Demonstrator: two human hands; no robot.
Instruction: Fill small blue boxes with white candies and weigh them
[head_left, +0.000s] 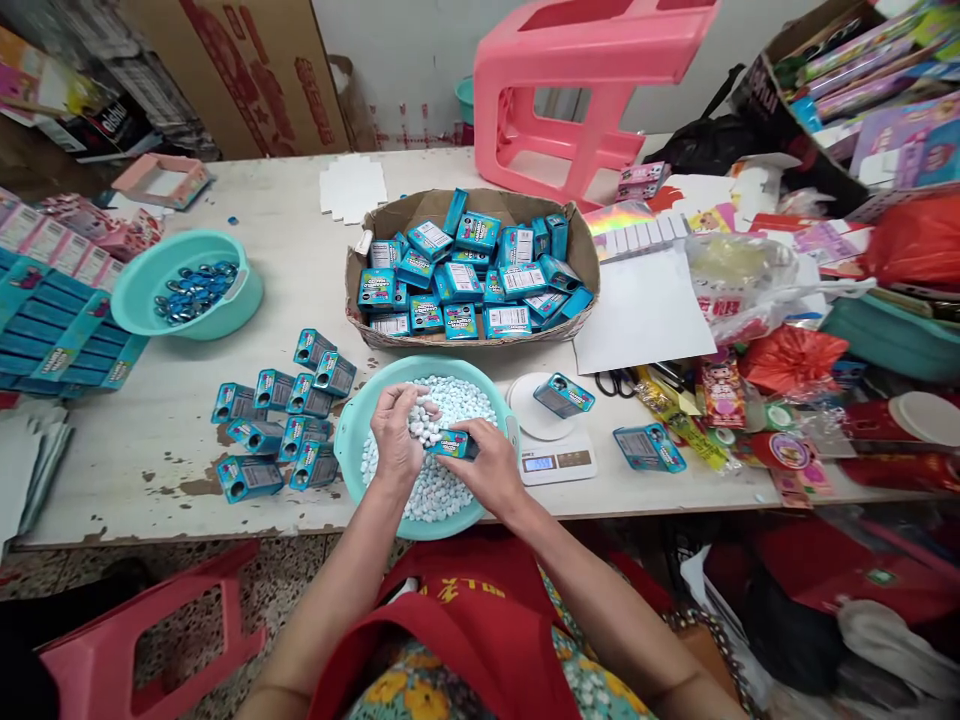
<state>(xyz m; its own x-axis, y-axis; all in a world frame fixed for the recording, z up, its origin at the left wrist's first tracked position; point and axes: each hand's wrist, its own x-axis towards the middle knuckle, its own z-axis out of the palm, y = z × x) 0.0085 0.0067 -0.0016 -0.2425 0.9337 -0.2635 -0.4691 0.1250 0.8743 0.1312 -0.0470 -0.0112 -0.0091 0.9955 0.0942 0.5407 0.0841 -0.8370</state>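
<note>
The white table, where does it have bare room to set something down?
The table is bare between the left turquoise basin and the cardboard box, and left of the grouped blue cartons. Right end: crowded with plastic bags.

A pale wall runs across the top; a pink plastic stool (600,60) lies tipped on the worn white table (292,235); speckled flooring (180,625) shows at lower left, beneath another pink stool (112,640).

White table (292,250), paint chipped, bears teal basins (346,440), carton (465,340), scale (577,462).
</note>
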